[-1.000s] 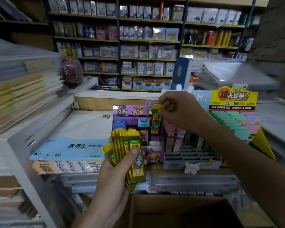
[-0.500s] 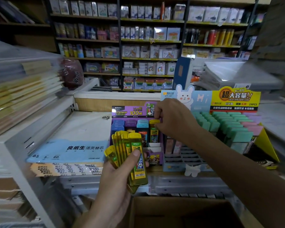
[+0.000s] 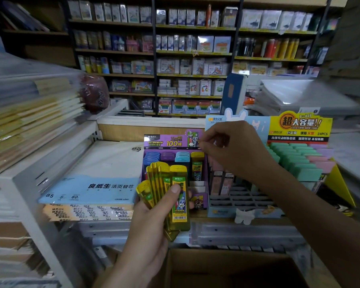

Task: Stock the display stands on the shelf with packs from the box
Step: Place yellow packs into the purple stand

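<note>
The left hand [image 3: 152, 223] grips a loose fan of yellow packs [image 3: 170, 196] below the purple stand [image 3: 173, 142]. Just above, the right hand [image 3: 233, 150] hovers pinched, apparently empty. That fan could slip and scatter.

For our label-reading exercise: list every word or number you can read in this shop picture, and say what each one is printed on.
"ULTRAMAN", "100", "HB": purple display stand.
"24PCS": yellow sign on the right-hand stand.
"B5", "5", "60", "LOOSE-LEAF": blue paper pack.
"B5": white pack behind it.
"ULTRAMAN": yellow packs in the left hand.
Price labels and far shelf goods: too blurred.
</note>
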{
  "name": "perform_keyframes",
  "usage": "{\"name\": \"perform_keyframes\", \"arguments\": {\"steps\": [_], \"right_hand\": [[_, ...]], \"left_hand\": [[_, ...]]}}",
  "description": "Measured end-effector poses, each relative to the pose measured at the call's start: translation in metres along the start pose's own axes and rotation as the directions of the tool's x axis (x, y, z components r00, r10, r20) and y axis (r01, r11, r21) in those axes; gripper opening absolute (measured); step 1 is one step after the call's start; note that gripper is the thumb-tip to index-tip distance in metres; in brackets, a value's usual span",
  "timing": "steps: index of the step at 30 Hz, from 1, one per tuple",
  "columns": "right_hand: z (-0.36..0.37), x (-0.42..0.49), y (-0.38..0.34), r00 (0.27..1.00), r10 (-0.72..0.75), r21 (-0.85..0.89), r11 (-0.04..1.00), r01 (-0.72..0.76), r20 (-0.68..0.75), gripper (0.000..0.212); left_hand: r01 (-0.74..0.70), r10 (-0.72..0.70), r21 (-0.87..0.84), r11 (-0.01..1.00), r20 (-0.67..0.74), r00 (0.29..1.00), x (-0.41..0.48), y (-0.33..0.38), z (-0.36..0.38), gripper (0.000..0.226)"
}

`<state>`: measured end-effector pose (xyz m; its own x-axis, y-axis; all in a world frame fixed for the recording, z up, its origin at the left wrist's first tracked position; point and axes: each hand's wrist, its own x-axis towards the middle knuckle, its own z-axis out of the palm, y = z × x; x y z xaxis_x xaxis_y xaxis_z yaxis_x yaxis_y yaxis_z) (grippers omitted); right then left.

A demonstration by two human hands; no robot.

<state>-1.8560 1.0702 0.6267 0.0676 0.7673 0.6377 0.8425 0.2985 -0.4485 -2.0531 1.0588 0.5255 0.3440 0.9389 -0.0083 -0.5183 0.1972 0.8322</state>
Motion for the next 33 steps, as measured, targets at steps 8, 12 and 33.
{"name": "perform_keyframes", "arguments": {"steps": [8,12,33], "right_hand": [[-0.009,-0.022,-0.015,0.896,0.148,0.292,0.912,-0.287,0.419,0.017],[-0.006,-0.024,-0.010,0.889,0.160,0.365,0.870,-0.332,0.428,0.018],[-0.011,0.017,0.006,0.997,0.012,0.148,0.989,-0.023,0.075,0.015]], "left_hand": [[-0.005,0.005,-0.010,1.000,0.025,1.000,-0.002,-0.001,0.014,0.042],[-0.005,0.005,-0.007,1.000,0.034,0.999,-0.002,-0.001,0.018,0.043],[-0.104,0.101,0.069,0.992,0.034,0.994,0.001,0.003,0.006,0.024]]}}
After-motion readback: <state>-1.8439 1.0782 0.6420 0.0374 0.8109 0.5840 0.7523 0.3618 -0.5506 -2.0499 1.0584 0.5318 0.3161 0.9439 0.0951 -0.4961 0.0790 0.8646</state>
